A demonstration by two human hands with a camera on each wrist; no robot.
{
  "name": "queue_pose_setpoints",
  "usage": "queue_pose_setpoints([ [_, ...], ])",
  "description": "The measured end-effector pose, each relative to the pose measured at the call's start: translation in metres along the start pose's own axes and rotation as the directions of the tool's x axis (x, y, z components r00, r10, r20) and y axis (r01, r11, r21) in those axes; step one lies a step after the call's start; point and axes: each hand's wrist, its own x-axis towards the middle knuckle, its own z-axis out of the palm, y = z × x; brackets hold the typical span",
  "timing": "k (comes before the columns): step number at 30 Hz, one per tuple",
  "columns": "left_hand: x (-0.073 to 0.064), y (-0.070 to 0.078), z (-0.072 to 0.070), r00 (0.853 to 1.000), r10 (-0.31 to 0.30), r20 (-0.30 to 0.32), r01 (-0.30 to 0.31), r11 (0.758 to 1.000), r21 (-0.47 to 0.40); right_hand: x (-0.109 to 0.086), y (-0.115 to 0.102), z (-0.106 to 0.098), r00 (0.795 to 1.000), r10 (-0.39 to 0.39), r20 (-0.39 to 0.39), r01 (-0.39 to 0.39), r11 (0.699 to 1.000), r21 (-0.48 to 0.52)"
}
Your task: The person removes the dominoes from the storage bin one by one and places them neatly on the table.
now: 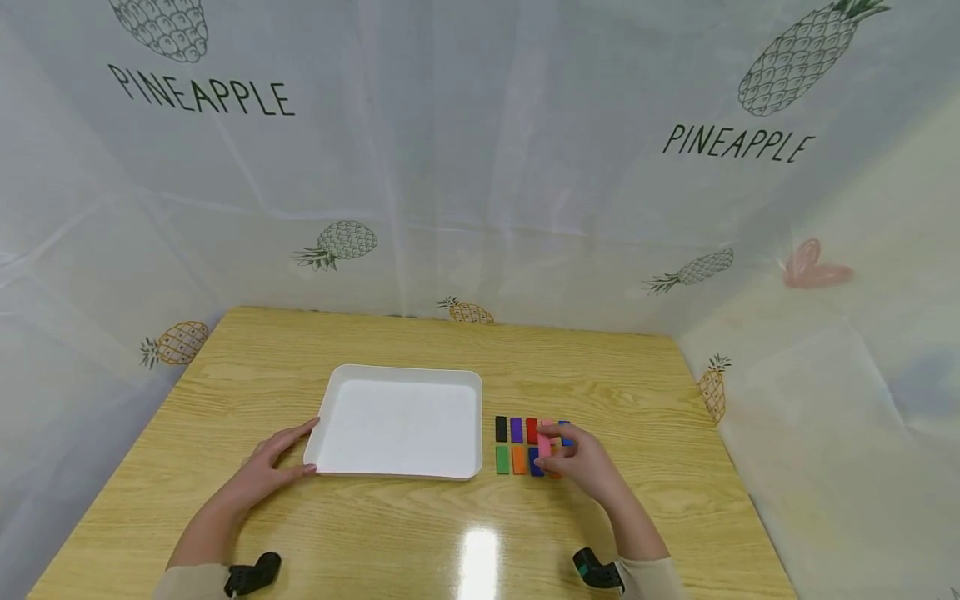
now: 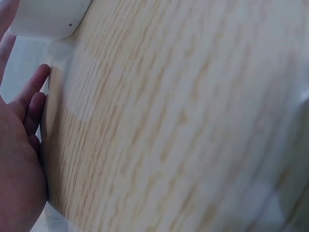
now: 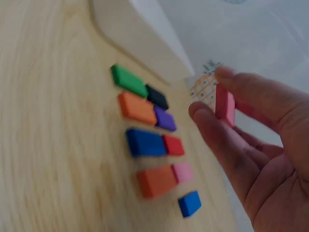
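Note:
My right hand (image 1: 588,467) pinches a small pink block (image 3: 225,105) between thumb and fingertips, held up above two rows of coloured blocks. The back row runs black (image 1: 501,428), purple (image 1: 517,430), red (image 1: 532,430), another pink block (image 3: 183,172) and blue (image 3: 189,203). In front lie green (image 1: 502,460), orange (image 1: 519,460), dark blue (image 3: 146,142) and red-orange (image 3: 157,181) blocks, partly behind my fingers in the head view. At the left side of a white tray (image 1: 405,477), my left hand (image 1: 262,475) rests with extended fingers and thumb touching its edge.
The shallow tray lies left of the blocks on a wood-grain table (image 1: 360,542). A pale curtain (image 1: 465,167) printed with pineapples hangs along the table's back and sides. Each wrist bears a black device, such as the left one (image 1: 253,575).

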Motion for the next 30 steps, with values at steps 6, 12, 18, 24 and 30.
queue_pose_setpoints([
  [6, 0.000, 0.001, -0.002, 1.000, -0.017, 0.015, 0.017, 1.000, -0.012, -0.003, 0.008, -0.008, 0.997, -0.045, 0.057, 0.048, 0.998, -0.049],
  [12, 0.001, 0.000, -0.003, 1.000, -0.006, 0.019, 0.007, 1.000, -0.018, -0.005, 0.014, -0.014, 0.998, -0.041, 0.047, 0.045, 0.993, -0.107],
  [18, 0.002, 0.000, -0.002, 1.000, -0.005, 0.020, 0.006, 1.000, -0.026, -0.006, 0.022, -0.020, 1.000, -0.029, 0.010, 0.030, 0.987, -0.159],
  [24, 0.001, 0.001, -0.002, 1.000, -0.020, 0.023, 0.020, 1.000, -0.023, -0.005, 0.032, -0.027, 0.999, -0.038, -0.001, 0.037, 0.982, -0.186],
  [30, 0.000, 0.000, -0.001, 0.999, -0.017, 0.027, 0.018, 1.000, -0.015, -0.005, 0.044, -0.032, 0.999, -0.014, -0.043, 0.005, 0.980, -0.197],
])
